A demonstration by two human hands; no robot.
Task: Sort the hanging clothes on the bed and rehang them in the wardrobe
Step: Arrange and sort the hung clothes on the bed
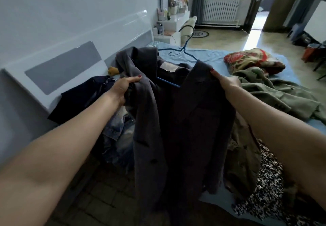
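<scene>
A dark grey coat [187, 120] hangs between my hands over the bed [208, 56], front open, with a pale label at the collar. A blue hanger [184, 48] sits inside it, its hook sticking up behind the collar. My left hand [123, 89] grips the coat's left front edge near the shoulder. My right hand [224, 80] pinches the right shoulder. Other clothes lie on the bed: an olive green coat [275, 93] at the right, a navy garment [84, 98] and denim [118, 134] at the left, a leopard-print piece [264, 181] at the lower right.
A folded red floral blanket [252, 60] lies on the light blue sheet. The white headboard [58, 70] runs along the left wall. Beyond the bed are a cluttered white shelf [172, 19], a radiator [220, 11] and an open doorway [257, 19].
</scene>
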